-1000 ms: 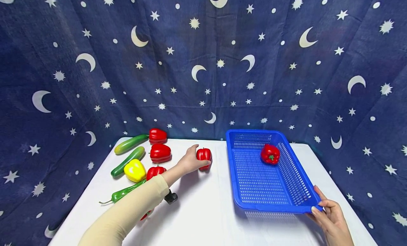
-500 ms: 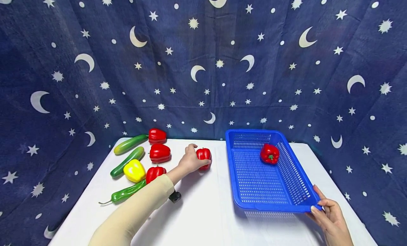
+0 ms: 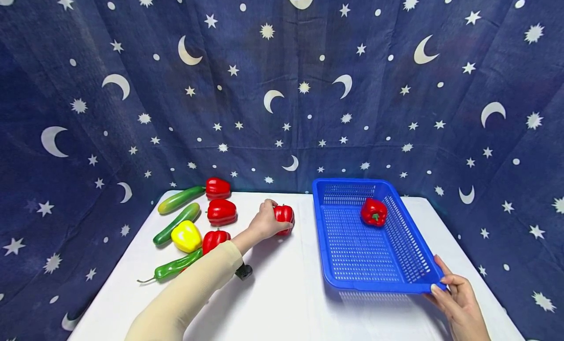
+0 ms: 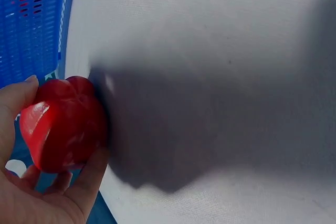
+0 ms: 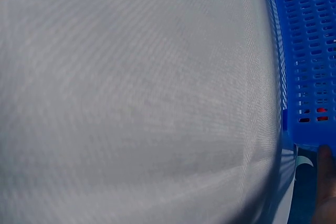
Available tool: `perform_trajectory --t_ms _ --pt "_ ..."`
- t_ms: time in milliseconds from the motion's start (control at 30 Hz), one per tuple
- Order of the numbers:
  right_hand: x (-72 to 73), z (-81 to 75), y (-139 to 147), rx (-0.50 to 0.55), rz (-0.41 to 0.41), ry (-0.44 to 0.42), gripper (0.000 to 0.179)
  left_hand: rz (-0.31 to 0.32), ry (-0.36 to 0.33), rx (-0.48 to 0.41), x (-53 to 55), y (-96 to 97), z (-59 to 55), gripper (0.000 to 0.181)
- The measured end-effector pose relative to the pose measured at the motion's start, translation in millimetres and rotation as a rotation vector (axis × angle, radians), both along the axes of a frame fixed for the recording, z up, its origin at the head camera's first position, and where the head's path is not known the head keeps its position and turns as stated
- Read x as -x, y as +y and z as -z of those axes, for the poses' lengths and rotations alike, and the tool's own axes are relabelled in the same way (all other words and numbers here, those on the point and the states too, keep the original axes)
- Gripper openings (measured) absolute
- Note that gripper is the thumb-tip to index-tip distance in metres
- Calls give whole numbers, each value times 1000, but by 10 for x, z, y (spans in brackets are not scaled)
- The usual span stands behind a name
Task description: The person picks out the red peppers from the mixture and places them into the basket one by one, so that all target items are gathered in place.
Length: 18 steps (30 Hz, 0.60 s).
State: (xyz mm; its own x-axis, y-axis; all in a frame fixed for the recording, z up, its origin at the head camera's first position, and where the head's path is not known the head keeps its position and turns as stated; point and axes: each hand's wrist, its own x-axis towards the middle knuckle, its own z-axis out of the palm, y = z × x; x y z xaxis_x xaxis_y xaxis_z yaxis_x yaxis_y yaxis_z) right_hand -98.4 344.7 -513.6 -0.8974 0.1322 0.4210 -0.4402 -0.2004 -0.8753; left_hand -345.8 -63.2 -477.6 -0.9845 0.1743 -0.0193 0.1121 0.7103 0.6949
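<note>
My left hand point(image 3: 265, 223) grips a red bell pepper point(image 3: 285, 218) near the middle of the white table. In the left wrist view, the thumb lies on one side of the bell pepper point(image 4: 68, 124) and the fingers on the other. At the front right corner of a blue plastic basket point(image 3: 383, 286), my right hand point(image 3: 459, 304) holds the rim between thumb and fingers. Inside this basket, toward the back, lies another red bell pepper point(image 3: 374, 213). Only a finger point(image 5: 325, 182) of the right hand shows in the right wrist view, against the basket's corner.
Left of the left hand lie several red bell peppers point(image 3: 222, 212), a yellow bell pepper point(image 3: 187, 236), two green cucumbers point(image 3: 178, 224) and a long green chili pepper point(image 3: 176, 266). The left forearm point(image 3: 189, 292) crosses in front of them. A blue curtain point(image 3: 282, 125) hangs behind the table.
The left hand has closed further round the bell pepper, and both have shifted slightly right. My right hand and the basket stay where they were.
</note>
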Motion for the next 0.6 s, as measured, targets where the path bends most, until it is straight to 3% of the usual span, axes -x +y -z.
perform_trajectory --t_ms 167,433,500,600 --pt "4 0 -3 2 -5 0 32 109 2 5 33 -79 -27 73" --pt "2 8 -1 5 -12 15 32 396 44 54 95 -221 -106 69" --pt "3 11 1 7 -13 14 32 412 48 62 97 -230 -116 73" --pt "2 13 3 12 -13 10 33 358 23 49 88 -208 -125 79"
